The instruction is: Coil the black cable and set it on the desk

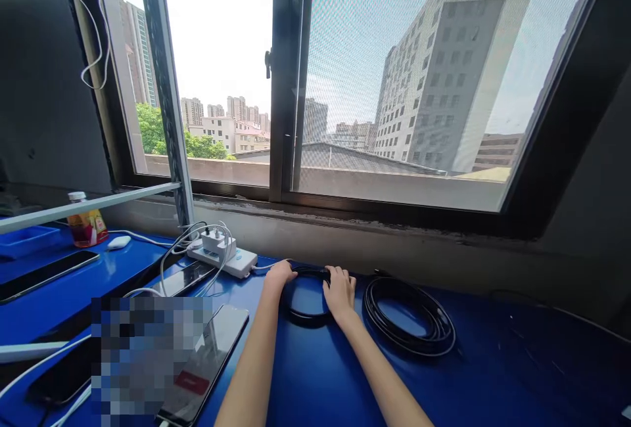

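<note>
A coil of black cable (308, 319) lies on the blue tabletop (315, 381) near the wall. My left hand (280, 274) is at the coil's upper left side, its fingers curled over the cable. On the coil's upper right side rests my right hand (340, 288), its fingers bent round the cable. A larger coil of black cable (444, 335) lies flat just to the right of my right hand and is not touched.
A white power strip (244, 264) with chargers and white cables sits at the left. Several phones, one a dark phone (49, 274), a bottle (87, 223) and a blue tray (29, 241) are further left. A metal rack post (165, 72) stands before the window.
</note>
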`<state>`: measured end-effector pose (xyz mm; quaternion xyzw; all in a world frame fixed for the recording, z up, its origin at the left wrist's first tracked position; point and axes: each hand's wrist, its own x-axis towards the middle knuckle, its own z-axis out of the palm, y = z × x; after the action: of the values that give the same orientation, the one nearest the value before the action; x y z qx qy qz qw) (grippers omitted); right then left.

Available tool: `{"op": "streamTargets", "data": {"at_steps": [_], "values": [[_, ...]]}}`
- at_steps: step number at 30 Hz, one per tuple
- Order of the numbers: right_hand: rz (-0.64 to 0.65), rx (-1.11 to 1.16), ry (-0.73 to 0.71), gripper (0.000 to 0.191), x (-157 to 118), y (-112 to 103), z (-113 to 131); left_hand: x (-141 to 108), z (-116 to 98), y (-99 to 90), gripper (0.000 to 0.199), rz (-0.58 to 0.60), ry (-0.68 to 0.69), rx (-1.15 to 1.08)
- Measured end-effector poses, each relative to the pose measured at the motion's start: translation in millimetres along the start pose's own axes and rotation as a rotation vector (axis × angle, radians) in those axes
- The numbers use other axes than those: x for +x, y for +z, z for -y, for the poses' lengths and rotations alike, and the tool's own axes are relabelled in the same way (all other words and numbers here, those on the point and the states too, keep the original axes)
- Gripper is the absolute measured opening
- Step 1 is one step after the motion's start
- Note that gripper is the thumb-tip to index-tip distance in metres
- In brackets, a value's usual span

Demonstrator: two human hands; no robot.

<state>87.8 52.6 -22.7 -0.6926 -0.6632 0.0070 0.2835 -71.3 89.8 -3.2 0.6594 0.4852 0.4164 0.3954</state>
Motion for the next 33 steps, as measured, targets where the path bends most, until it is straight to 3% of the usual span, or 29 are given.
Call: {"op": "streamTargets", "data": {"at_steps": [2,5,7,13,20,33], "values": [[-0.023,0.004,-0.003,0.024,-1,1,-1,-2,-3,2.8,0.01,0.001,-0.137,0.214],[-0.061,0.024,-0.004,0.024,-3,3,-2,-5,-12,5.1,0.031,0.021,-0.287,0.465],[-0.083,0.042,-0.005,0.023,-4,3,-2,-11,-19,6.6,0.034,0.02,-0.328,0.577],[-0.122,0.078,-0.011,0.019,-7,5,-5,-41,-33,20.8,0.027,-0.121,-0.323,0.772],[-0.178,0.098,0.006,0.021,-15,6,-11,-68,-39,47.7,0.044,-0.26,-0.253,0.856],[-0.242,0.13,0.162,0.027,-41,-7,-11,-80,-47,55.3,0.048,-0.286,-0.246,0.848]]}}
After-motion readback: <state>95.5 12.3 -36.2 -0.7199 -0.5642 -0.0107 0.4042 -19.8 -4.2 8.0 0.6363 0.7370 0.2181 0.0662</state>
